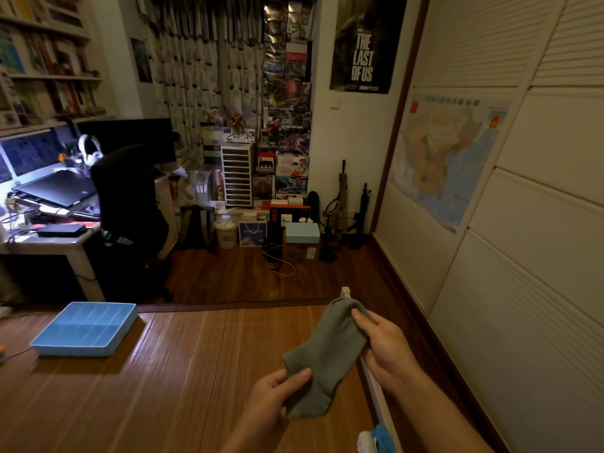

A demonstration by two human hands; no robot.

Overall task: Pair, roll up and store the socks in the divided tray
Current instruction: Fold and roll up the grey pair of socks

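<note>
A grey sock (327, 358) is held up in the lower middle of the frame, stretched on a slant between both hands above a bamboo mat (183, 371). The left hand (274, 400), at the bottom centre, pinches the lower end of the sock between thumb and fingers. The right hand (382, 344), a little higher and to the right, grips the upper end, its thumb lying across the cloth. Whether this is one sock or two laid together cannot be told.

The blue divided tray (86, 328) sits on the mat at the lower left of the frame, well apart from the hands; its compartments look bare. At the bottom edge, right of centre, a bit of blue and white cloth (376, 441) shows just beside the left forearm, mostly cut off by the frame.

Beyond the mat lies a dark wooden floor (235, 276). A black chair (130, 204) stands at a lit desk (49, 237) at the left, and a poster (364, 44) hangs on the wall at the upper middle. A map (447, 158) is fixed to the panelled wall on the right.
</note>
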